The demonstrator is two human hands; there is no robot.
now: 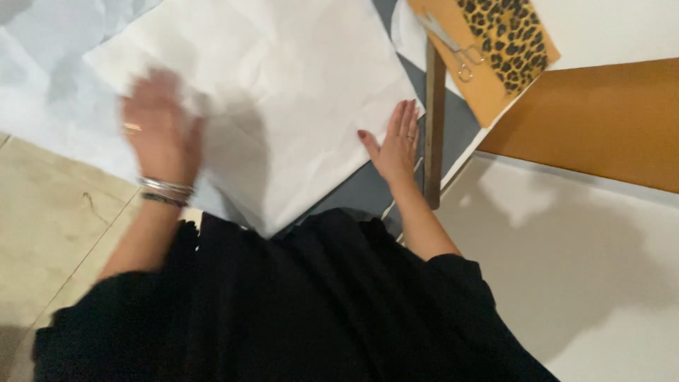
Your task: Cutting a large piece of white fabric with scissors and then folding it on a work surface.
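Across the upper middle of the frame lies a large white sheet, creased and spread flat, with one corner hanging down toward the person's black top. It rests on a grey surface that shows along its lower right edge, and more pale crumpled sheeting sits under it at the upper left.

At the sheet's right edge, the right hand lies palm down, fingers straight and close together, thumb set apart, pressing the edge flat as if to keep it from sliding. It grips nothing.

On the left part of the sheet, the left hand is blurred. It seems open and flat on or just above the sheet, but how far its fingers are spread I cannot tell. Bracelets ring that wrist.

Right of the right hand stands a wooden strip. In the upper right, scissors rest on tan card beside a leopard-print piece, well apart from both hands. A brown board lies right of these.
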